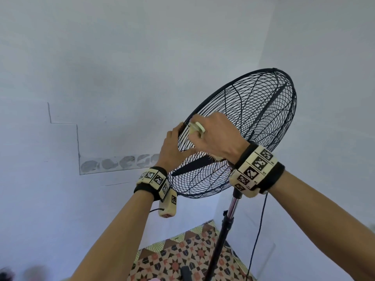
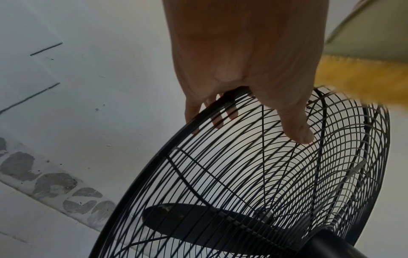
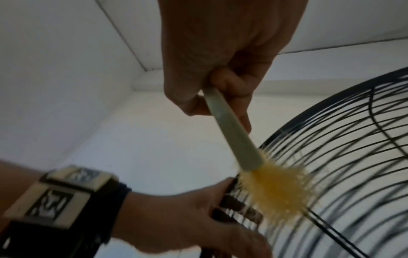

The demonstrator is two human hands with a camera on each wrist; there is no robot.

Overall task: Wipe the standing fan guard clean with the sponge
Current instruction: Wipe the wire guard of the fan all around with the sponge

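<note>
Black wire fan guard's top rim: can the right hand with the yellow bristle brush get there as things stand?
Probably yes: the right hand already works the brush on the guard, with open wall above the rim.

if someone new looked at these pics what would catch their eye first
The big black wire fan guard fills the middle of the head view, tilted on its stand pole. The left hand grips its rim, while the right hand holds a pale-handled brush with yellow bristles against the wires near that rim. Low on the wall behind, a strip of grey patches stands out.
</note>
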